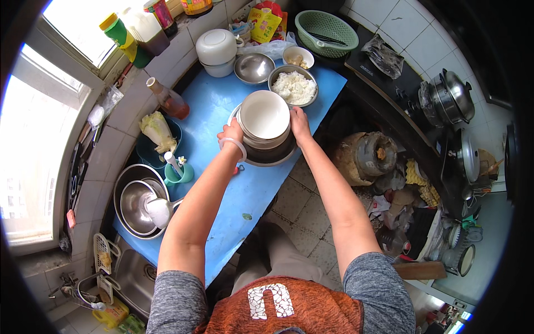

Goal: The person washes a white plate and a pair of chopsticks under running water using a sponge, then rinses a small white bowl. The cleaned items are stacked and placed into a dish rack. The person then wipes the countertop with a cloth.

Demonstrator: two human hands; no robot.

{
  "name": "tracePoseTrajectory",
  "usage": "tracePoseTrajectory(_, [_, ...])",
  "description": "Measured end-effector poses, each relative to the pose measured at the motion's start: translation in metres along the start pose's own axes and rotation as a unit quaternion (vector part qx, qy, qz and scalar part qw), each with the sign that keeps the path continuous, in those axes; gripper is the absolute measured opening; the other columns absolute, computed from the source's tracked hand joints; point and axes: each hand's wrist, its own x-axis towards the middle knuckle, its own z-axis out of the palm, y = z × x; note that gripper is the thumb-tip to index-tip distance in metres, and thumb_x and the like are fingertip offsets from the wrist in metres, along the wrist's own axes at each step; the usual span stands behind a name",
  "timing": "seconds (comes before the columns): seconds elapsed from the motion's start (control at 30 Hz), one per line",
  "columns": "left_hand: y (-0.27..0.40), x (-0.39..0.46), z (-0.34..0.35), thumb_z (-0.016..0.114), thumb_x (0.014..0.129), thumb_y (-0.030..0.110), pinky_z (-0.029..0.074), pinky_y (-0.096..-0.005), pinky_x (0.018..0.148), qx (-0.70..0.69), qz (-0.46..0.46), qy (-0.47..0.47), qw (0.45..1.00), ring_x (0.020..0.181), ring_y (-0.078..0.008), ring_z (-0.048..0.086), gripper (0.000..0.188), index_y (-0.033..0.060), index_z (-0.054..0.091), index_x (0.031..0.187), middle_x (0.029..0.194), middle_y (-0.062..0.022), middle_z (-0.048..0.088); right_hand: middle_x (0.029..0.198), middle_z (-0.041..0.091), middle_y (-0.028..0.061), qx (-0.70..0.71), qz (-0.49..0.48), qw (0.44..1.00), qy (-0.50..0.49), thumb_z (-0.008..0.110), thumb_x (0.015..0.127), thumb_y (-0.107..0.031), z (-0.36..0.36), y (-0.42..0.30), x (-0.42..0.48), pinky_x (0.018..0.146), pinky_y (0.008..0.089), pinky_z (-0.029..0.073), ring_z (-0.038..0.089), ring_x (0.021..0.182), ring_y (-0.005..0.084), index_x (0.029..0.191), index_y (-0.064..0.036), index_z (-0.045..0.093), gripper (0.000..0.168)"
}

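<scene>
A stack of white bowls [265, 115] stands in a wide metal basin [271, 158] over the blue tabletop. On the left rim of the basin, beside the bowls, is my left hand [232, 132], with a pale bangle at the wrist. My right hand [299, 125] grips the opposite side; its fingertips are partly hidden, as are those of the left. Just behind the stack sits a metal bowl of cooked rice [295, 87]. An empty metal bowl [254, 68] and a small white bowl with pale pieces of food [298, 57] are farther back.
Cabbage [157, 130] lies in a teal basin beside a glass bottle of red sauce [173, 102]. Nested metal bowls [139, 204] and a green cup [178, 173] stand at left. A green colander [327, 33] is at the back, a sink [133, 271] lower left, a gas cylinder [373, 154] below right.
</scene>
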Motion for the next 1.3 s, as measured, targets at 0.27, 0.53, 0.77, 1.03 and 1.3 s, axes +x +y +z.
tracePoseTrajectory(0.27, [-0.009,-0.015,-0.016,0.035,0.100,0.050,0.029,-0.0516,0.113,0.041,0.118,0.068,0.990,0.134,-0.0455,0.034,0.055,0.0164,0.054,0.139,0.147,-0.0251,0.035,0.122,0.061,0.0136,-0.240,-0.246,0.938,0.048,0.046,0.099,-0.034,0.002,0.008,-0.016,0.097,0.0455,0.035,0.051,0.111,0.0360,0.115,-0.005,0.062,0.037])
tracePoseTrajectory(0.53, [-0.009,-0.017,-0.025,0.057,0.088,0.061,0.035,-0.0442,0.111,-0.203,0.228,-0.098,0.947,0.132,-0.0435,0.045,0.090,-0.0066,0.038,0.145,0.146,-0.0293,0.043,0.108,0.063,0.0189,-0.245,-0.191,0.949,0.056,0.047,0.101,-0.031,0.001,-0.023,-0.036,0.097,0.0459,0.038,0.054,0.109,0.0361,0.116,-0.001,0.062,0.037])
tracePoseTrajectory(0.77, [-0.006,-0.027,-0.020,0.070,0.083,0.048,0.028,-0.0545,0.112,-0.294,0.043,-0.196,0.935,0.140,-0.0319,0.037,0.093,0.0089,0.024,0.153,0.152,-0.0145,0.038,0.122,0.063,0.0138,-0.004,0.036,0.996,-0.076,0.049,0.101,-0.047,-0.013,-0.034,-0.065,0.097,0.0457,0.044,0.058,0.111,0.0334,0.130,-0.008,0.057,0.049])
tracePoseTrajectory(1.03, [-0.017,-0.023,-0.013,0.071,0.082,0.052,0.034,-0.0687,0.102,-0.415,0.029,-0.260,0.871,0.142,-0.0357,0.033,0.092,0.0166,0.022,0.152,0.154,-0.0121,0.032,0.154,0.036,0.0147,0.361,0.117,0.903,-0.204,0.061,0.079,-0.078,-0.017,-0.073,-0.063,0.111,0.0493,0.032,0.031,0.143,0.0290,0.157,-0.010,0.021,0.111])
tracePoseTrajectory(1.3, [-0.012,-0.031,-0.014,0.071,0.084,0.047,0.051,-0.0574,0.094,-0.405,0.077,-0.233,0.881,0.132,-0.0332,0.047,0.090,0.0140,0.021,0.151,0.146,-0.0141,0.039,0.147,0.040,0.0107,0.301,0.082,0.908,-0.281,0.070,0.087,-0.039,-0.019,-0.080,-0.064,0.110,0.0396,0.035,0.039,0.137,0.0256,0.152,-0.013,0.028,0.082])
